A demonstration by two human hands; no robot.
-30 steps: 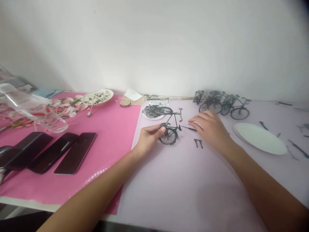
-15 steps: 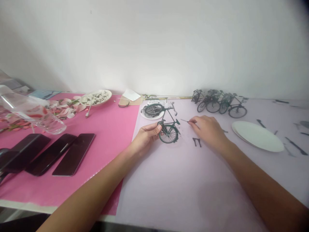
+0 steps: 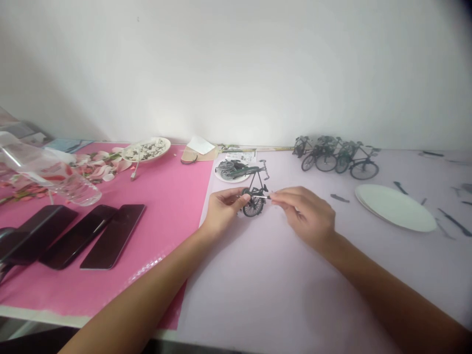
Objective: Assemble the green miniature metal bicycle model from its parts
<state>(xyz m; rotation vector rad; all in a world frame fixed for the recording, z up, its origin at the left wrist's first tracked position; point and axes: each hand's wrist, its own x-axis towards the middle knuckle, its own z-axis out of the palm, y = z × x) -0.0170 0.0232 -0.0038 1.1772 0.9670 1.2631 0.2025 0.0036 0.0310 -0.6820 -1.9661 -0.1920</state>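
My left hand [image 3: 224,209] pinches a small dark green model bicycle [image 3: 252,206] near its pedals, thumb on the near side. The bicycle is tilted toward me, with a wheel low and the handlebar at the upper right. In my right hand [image 3: 308,212], closed at the fingertips, is a thin small screwdriver [image 3: 262,197]. Its metal shaft points left across the bicycle's lower part, close to my left thumb. Whether its tip touches a screw is hidden. Just behind the bicycle, a white plate [image 3: 238,180] holds dark model wheels and parts.
Several finished-looking model bicycles [image 3: 326,160] stand by the wall. White oval plates [image 3: 396,209] and loose dark parts [image 3: 453,221] lie at right. On the pink cover are phones [image 3: 112,238], a plastic bottle [image 3: 55,172], artificial petals [image 3: 98,167] and a plate of pale pieces [image 3: 145,150].
My right hand has moved left, bringing the screwdriver to the bicycle. My left hand has turned the bicycle. The small dark U-shaped part is now out of sight by my right hand.
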